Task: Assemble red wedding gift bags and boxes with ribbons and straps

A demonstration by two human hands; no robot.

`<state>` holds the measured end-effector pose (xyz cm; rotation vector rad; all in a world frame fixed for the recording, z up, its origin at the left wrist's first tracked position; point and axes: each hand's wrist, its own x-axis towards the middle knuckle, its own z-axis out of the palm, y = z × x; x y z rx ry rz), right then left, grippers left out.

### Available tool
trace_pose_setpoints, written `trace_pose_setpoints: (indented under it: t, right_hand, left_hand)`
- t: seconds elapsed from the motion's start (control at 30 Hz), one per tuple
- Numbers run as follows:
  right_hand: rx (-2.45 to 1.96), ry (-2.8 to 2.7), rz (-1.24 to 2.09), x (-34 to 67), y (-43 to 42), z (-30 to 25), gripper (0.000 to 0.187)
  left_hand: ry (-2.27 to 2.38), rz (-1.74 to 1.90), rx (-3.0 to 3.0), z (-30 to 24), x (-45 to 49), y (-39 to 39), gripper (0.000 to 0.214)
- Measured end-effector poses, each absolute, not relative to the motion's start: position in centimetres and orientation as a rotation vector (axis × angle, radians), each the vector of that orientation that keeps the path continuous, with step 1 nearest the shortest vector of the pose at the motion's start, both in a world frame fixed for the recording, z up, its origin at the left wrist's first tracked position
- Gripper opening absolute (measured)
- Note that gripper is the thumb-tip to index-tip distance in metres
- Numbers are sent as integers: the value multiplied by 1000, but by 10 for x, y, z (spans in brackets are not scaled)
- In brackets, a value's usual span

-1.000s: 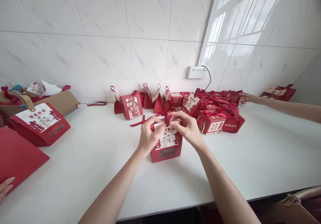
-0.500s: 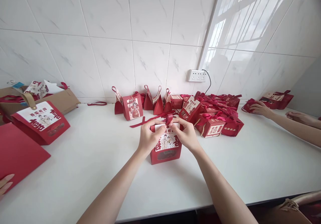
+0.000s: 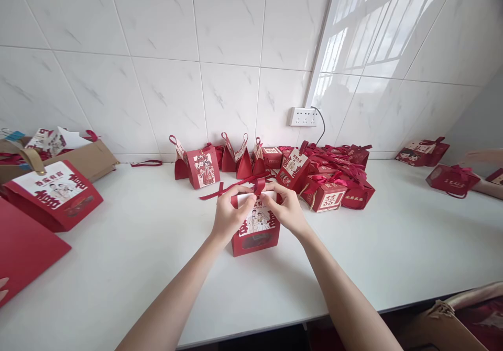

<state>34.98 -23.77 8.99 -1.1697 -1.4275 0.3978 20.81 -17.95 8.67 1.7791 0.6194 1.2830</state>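
Observation:
A red gift box (image 3: 255, 236) with a white picture label stands upright on the white table (image 3: 157, 256). A red ribbon (image 3: 236, 186) runs across its top and trails off to the left. My left hand (image 3: 228, 216) and my right hand (image 3: 286, 209) meet at the top of the box. Both pinch the ribbon, fingers closed, at a small loop between them.
Behind stand several open red boxes (image 3: 202, 165) and a pile of ribbon-tied ones (image 3: 334, 183). A brown carton (image 3: 86, 158), a large red box (image 3: 51, 194) and a red sheet (image 3: 23, 246) lie left. Another person's forearm (image 3: 487, 186) and more boxes (image 3: 451, 178) are right.
My hands stay at the ribbon on the box top, working it slightly. The other person's hands drew back to the right, and a tied box now sits on the table by that forearm.

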Motion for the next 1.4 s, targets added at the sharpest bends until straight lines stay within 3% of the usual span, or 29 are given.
trace_pose_setpoints:
  t: [1.4]
  right_hand:
    - [-1186,-1415,369,346,-240,94,13]
  left_hand:
    - [619,1267,1837,87,208,-179,17]
